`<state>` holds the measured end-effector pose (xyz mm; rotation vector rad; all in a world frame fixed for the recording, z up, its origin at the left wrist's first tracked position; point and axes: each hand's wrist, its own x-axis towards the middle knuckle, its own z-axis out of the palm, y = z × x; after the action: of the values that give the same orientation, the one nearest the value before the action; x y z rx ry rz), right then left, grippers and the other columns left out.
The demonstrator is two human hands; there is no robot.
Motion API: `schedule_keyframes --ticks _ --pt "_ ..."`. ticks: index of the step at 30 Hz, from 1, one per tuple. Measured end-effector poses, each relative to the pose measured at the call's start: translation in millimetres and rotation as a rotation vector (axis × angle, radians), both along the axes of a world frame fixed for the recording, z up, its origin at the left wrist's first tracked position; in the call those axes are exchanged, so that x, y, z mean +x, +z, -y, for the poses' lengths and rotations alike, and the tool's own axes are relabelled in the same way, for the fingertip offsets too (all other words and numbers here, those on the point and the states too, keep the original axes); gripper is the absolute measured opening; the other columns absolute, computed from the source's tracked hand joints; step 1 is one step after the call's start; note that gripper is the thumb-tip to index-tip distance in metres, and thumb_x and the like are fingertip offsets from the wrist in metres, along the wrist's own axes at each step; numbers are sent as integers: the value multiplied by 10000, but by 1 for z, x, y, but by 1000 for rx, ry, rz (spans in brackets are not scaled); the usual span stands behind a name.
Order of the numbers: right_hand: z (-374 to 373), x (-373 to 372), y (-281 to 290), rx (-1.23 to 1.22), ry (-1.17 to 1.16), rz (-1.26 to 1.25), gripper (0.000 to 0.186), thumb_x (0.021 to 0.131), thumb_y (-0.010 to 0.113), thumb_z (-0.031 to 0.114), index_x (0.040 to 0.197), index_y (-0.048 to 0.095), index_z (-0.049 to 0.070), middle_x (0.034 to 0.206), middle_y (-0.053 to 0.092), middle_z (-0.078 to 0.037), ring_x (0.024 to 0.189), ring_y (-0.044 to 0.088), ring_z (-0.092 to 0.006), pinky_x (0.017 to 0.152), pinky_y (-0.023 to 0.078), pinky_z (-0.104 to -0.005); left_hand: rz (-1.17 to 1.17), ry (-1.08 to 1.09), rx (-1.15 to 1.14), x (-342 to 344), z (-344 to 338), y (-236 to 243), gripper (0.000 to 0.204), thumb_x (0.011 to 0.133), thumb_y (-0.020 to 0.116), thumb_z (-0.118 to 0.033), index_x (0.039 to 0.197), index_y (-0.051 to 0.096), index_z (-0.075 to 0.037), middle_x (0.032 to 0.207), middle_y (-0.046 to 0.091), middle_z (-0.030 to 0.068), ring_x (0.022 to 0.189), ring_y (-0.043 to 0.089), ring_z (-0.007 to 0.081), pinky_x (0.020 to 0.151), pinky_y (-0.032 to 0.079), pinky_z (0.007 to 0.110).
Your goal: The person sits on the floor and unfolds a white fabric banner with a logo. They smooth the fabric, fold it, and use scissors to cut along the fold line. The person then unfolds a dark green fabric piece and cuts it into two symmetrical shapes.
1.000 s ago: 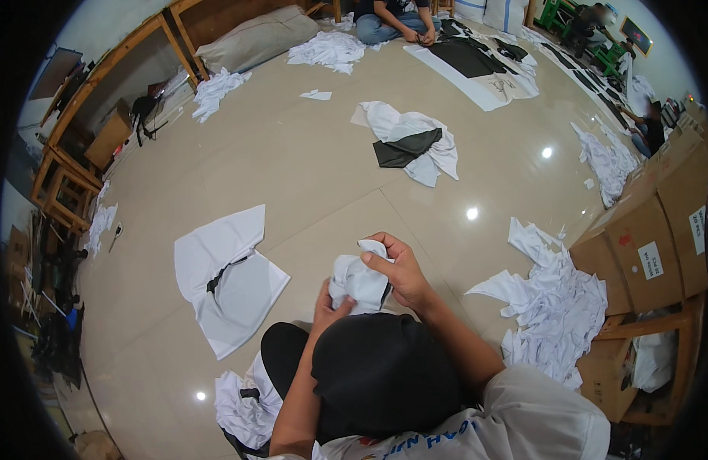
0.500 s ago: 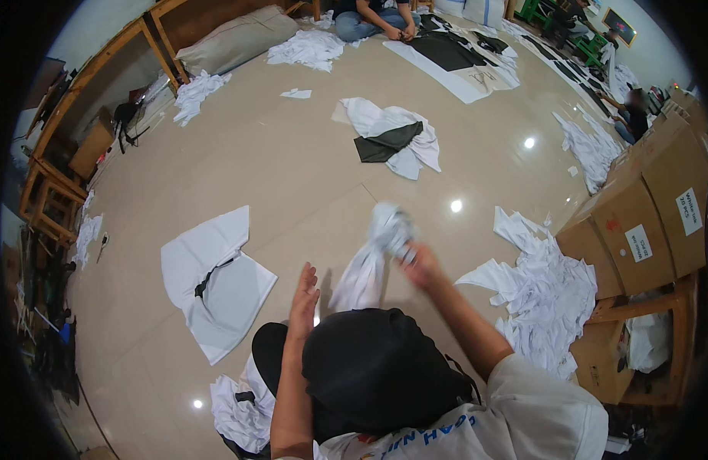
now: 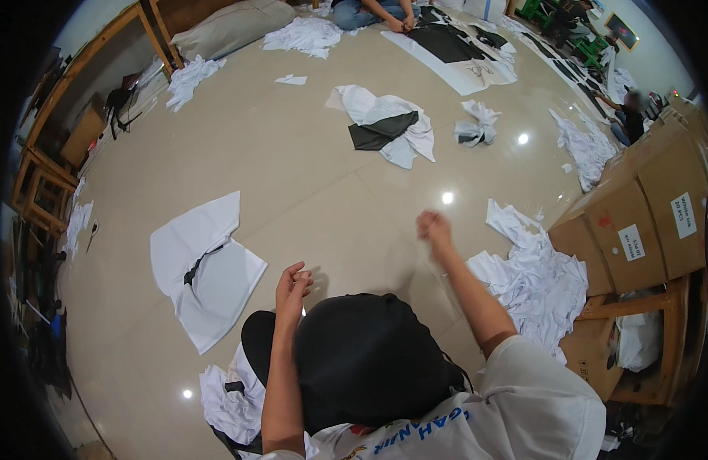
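My left hand [image 3: 293,282] is raised over the floor with its fingers loosely bent and apart, holding nothing. To its left lies a flat white cloth piece [image 3: 223,284] with a dark strip at its curved edge. Farther forward, my right hand [image 3: 434,229] is slightly blurred, its fingers loosely curled and nothing in them. A bunched bundle of white and grey cloth [image 3: 477,123] rests on the floor ahead of it. Left of that bundle is a loose heap of white cloth [image 3: 407,146] with a dark grey piece on it. A black rounded cloth shape [image 3: 373,360] fills the lower middle, hiding what lies beneath.
White cloth is heaped [image 3: 534,276] at right beside cardboard boxes [image 3: 637,222] and a wooden frame [image 3: 668,307]. Another white pile [image 3: 235,399] lies at lower left. People sit farther back, near cut dark and white pieces [image 3: 446,57]. A stuffed sack [image 3: 231,31] lies at far left.
My right hand has let go of the white and grey cloth bundle, which now lies farther off on the floor. The left hand's fingers have bent, and the view has shifted slightly.
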<state>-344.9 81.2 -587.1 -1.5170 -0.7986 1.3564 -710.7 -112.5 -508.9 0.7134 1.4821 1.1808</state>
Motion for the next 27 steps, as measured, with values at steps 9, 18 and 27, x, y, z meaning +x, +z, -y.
schedule_keyframes --ticks 9,18,27 --pt "164 -76 -28 518 798 811 321 938 699 229 1195 645 45 1142 615 -191 1126 616 -369 927 518 -462 -74 5 0 14 -16 -18 358 1044 677 -210 1364 635 -53 1074 647 24 971 676 134 789 526 269" --pt "240 -202 -104 545 1262 1215 451 1062 506 304 1454 553 85 1395 613 -101 1312 573 -267 1108 442 -398 -542 520 206 -97 14 -8 292 1037 656 -148 1307 667 -37 984 731 62 904 678 129 802 543 305" --pt "262 -208 -100 648 1398 1184 468 1032 531 308 1444 551 86 1448 573 -93 1352 534 -251 1067 451 -409 -1272 385 -427 -103 254 -110 594 897 780 -333 1378 581 -45 1445 536 290 1382 485 468 1158 403 519"
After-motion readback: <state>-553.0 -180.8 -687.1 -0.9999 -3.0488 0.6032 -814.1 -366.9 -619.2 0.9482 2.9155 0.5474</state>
